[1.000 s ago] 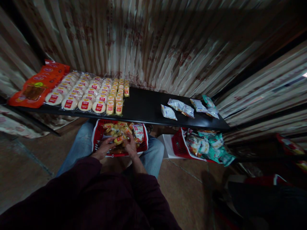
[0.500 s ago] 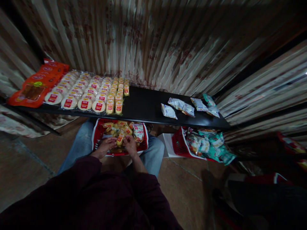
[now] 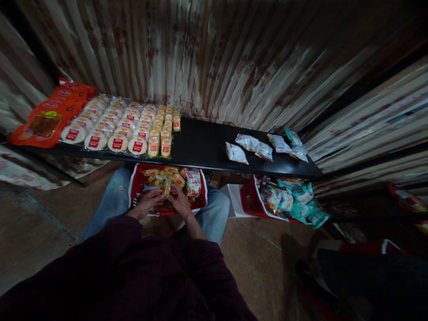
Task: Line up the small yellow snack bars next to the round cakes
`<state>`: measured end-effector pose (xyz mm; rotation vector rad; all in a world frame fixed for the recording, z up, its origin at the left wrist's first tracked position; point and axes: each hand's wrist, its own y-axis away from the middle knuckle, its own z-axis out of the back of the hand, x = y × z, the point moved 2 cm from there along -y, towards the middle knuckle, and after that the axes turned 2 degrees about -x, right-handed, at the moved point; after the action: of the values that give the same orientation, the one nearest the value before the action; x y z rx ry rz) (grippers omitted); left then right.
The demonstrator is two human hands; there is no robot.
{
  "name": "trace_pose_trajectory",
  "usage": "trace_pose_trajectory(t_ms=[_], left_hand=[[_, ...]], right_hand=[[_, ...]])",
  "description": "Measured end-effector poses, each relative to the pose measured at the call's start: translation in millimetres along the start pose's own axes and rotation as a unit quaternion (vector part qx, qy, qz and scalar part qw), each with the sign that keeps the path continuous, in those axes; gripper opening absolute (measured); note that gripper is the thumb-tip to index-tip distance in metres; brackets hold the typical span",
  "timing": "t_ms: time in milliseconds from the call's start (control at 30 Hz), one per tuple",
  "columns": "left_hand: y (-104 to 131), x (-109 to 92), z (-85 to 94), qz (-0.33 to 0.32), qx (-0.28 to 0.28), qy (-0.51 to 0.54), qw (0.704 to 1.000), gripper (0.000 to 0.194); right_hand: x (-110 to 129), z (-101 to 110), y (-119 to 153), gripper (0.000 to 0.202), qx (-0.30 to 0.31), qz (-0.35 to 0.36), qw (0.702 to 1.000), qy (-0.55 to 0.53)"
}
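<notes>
Between my two hands, over the red basket on my lap, is a small yellow snack pack. My left hand grips it from the left and my right hand from the right, fingers closed on its sides. Beneath and behind them, more yellow packs lie loose in the basket, with a white bag at its right end. On the black shelf beyond, similar yellow packs stand in rows beside round white cakes in clear wrap.
An orange bag lies at the shelf's left end. Several white bags and a teal one are toward its right. A second red basket of snack bags is below on the right. Pleated curtains hang behind.
My right hand has moved left, nearer my left hand, and both now close on the yellow pack, which looks more upright. The view has shifted slightly.
</notes>
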<state>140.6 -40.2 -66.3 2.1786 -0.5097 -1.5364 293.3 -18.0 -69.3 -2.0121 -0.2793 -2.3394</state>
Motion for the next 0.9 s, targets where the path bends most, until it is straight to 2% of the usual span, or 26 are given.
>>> trace_pose_trajectory(t_ms=[167,367,533,667,900], left_hand=[[0,0,0.1,0.003,-0.008,-0.004,1.0,0.033],[1,0,-0.7,0.042,-0.037,0.021,0.998,0.027],[4,-4,-1.8,0.063,-0.055,0.049,0.995,0.025],[4,-7,-2.1,0.064,-0.029,0.068,0.995,0.022],[2,-9,0.8,0.092,-0.035,0.085,0.992,0.018]], right_hand=[[4,1,3,0.05,0.016,-0.009,1.0,0.01],[1,1,2,0.043,0.027,-0.016,1.0,0.002],[-1,1,2,0.038,0.028,-0.027,0.998,-0.057],[2,0,2,0.035,0.022,-0.043,0.992,-0.121],[13,-3,5,0.048,0.033,-0.047,0.98,-0.188]])
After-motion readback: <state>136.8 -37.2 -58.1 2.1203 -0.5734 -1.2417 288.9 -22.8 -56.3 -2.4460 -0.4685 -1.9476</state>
